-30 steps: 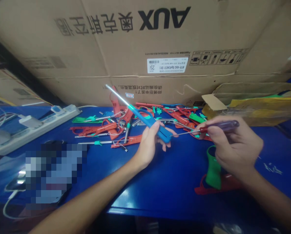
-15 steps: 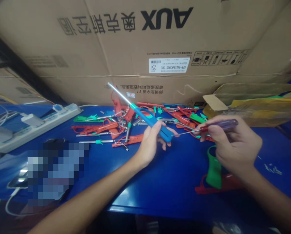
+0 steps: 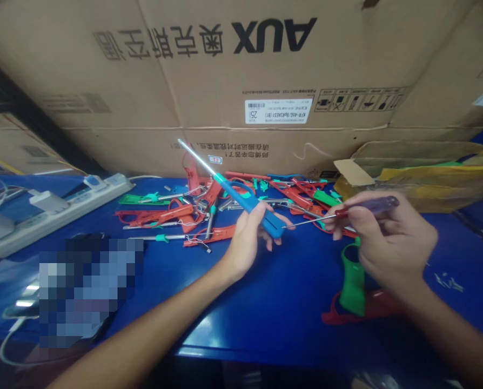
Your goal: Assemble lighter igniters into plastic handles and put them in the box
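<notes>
My left hand (image 3: 249, 232) is closed around a blue long-nosed lighter (image 3: 240, 199), whose metal tube points up and to the left. In my right hand (image 3: 387, 240) is a screwdriver (image 3: 369, 206) with a red and purple handle, and its thin shaft reaches left to the butt end of the lighter. The tip appears to touch the lighter near its slot; the exact contact is too small to make out. Below my right hand lie a green lighter shell (image 3: 353, 283) and a red lighter shell (image 3: 373, 305), partly hidden by my wrist.
Behind my left hand, red shells (image 3: 176, 213), metal tubes (image 3: 176, 237) and green parts are piled. A power strip (image 3: 69, 210) with plugs lies left, a phone (image 3: 25, 297) nearer. A large cardboard box (image 3: 209, 97) stands at the back, an opened carton (image 3: 420, 186) at right.
The whole view has shifted slightly. Both hands keep their hold, and the screwdriver stays at the lighter's butt end with almost no visible movement.
</notes>
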Tool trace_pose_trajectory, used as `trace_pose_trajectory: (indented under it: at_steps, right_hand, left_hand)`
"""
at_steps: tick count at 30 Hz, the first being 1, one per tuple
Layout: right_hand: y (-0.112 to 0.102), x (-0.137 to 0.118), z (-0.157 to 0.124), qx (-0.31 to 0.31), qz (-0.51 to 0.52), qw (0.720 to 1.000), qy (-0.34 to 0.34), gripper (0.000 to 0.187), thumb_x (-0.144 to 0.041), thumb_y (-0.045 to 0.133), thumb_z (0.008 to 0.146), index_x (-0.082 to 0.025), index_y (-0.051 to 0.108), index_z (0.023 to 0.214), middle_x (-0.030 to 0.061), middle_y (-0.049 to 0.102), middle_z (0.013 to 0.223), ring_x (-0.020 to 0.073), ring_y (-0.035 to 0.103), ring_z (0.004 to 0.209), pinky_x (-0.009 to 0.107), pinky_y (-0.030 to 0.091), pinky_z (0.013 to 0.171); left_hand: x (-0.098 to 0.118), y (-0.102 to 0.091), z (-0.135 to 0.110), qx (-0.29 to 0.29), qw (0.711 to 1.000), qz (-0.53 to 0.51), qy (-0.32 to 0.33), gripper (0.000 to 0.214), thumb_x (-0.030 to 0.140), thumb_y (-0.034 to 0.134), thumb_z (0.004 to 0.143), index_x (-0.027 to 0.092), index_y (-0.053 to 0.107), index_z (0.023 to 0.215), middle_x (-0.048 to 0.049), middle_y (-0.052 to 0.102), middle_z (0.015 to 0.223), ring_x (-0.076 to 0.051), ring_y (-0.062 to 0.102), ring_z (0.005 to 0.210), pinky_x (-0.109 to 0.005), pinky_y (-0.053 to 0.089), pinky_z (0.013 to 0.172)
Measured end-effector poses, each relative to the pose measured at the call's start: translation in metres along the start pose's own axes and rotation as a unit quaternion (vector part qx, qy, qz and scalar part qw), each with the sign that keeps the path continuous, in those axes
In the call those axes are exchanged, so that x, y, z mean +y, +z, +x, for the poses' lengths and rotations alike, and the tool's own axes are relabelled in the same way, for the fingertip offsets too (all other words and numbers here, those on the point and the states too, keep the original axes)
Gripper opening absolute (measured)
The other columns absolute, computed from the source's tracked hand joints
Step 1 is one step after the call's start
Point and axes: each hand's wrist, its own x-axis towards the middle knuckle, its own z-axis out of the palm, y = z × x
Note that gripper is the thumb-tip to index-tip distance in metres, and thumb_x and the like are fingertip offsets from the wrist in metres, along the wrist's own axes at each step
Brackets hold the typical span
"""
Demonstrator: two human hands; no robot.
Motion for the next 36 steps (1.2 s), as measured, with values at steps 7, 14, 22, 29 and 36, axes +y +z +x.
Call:
trace_pose_trajectory:
  at_steps: [7, 14, 22, 29, 36]
  right_hand:
    - [0.001, 0.003, -0.001, -0.008, 0.005, 1.000, 0.012, 0.004, -0.024, 0.069, 0.093, -0.023, 0.067, 0.096, -0.0017, 0.075, 0.071, 0.0140, 0.068, 0.053, 0.026, 0.056, 0.046]
    - [0.000, 0.002, 0.001, -0.027, 0.005, 0.999, 0.016, 0.003, -0.023, 0.067, 0.094, -0.023, 0.067, 0.097, -0.0016, 0.075, 0.073, 0.0131, 0.067, 0.051, 0.024, 0.056, 0.046]
    - [-0.001, -0.002, -0.003, -0.140, 0.062, 0.987, 0.049, 0.006, -0.023, 0.062, 0.099, -0.025, 0.063, 0.104, -0.0011, 0.074, 0.081, 0.0123, 0.071, 0.063, 0.022, 0.059, 0.050]
    - [-0.008, 0.004, -0.001, -0.239, 0.112, 0.959, 0.107, 0.011, -0.021, 0.063, 0.099, -0.025, 0.062, 0.108, 0.0021, 0.075, 0.098, 0.0126, 0.073, 0.071, 0.024, 0.060, 0.057]
    - [-0.018, 0.011, 0.000, -0.315, 0.100, 0.928, 0.173, 0.009, -0.029, 0.056, 0.102, -0.025, 0.058, 0.110, 0.0040, 0.072, 0.098, 0.0141, 0.070, 0.072, 0.030, 0.059, 0.064]
  left_hand:
    - [0.001, 0.000, 0.000, 0.004, 1.000, 0.000, 0.000, 0.034, 0.054, 0.047, 0.100, 0.020, 0.048, 0.098, -0.0096, 0.077, 0.087, -0.015, 0.064, 0.055, -0.022, 0.046, 0.044]
    - [-0.001, 0.001, -0.005, 0.003, 1.000, 0.031, -0.001, 0.042, 0.061, 0.045, 0.101, 0.019, 0.047, 0.101, -0.0059, 0.072, 0.081, -0.014, 0.062, 0.058, -0.022, 0.046, 0.047]
    - [0.001, 0.006, -0.012, 0.055, 0.997, 0.055, 0.014, 0.041, 0.061, 0.035, 0.104, 0.022, 0.046, 0.096, 0.0042, 0.057, 0.064, -0.012, 0.051, 0.054, -0.022, 0.046, 0.052]
    - [0.005, 0.002, -0.010, 0.079, 0.996, 0.034, 0.031, 0.045, 0.062, 0.032, 0.104, 0.023, 0.043, 0.085, 0.0063, 0.046, 0.054, -0.011, 0.040, 0.046, -0.022, 0.038, 0.048]
    - [0.009, -0.002, -0.008, 0.085, 0.994, 0.030, 0.056, 0.043, 0.059, 0.039, 0.104, 0.022, 0.045, 0.083, 0.0082, 0.039, 0.048, -0.009, 0.032, 0.041, -0.021, 0.029, 0.044]
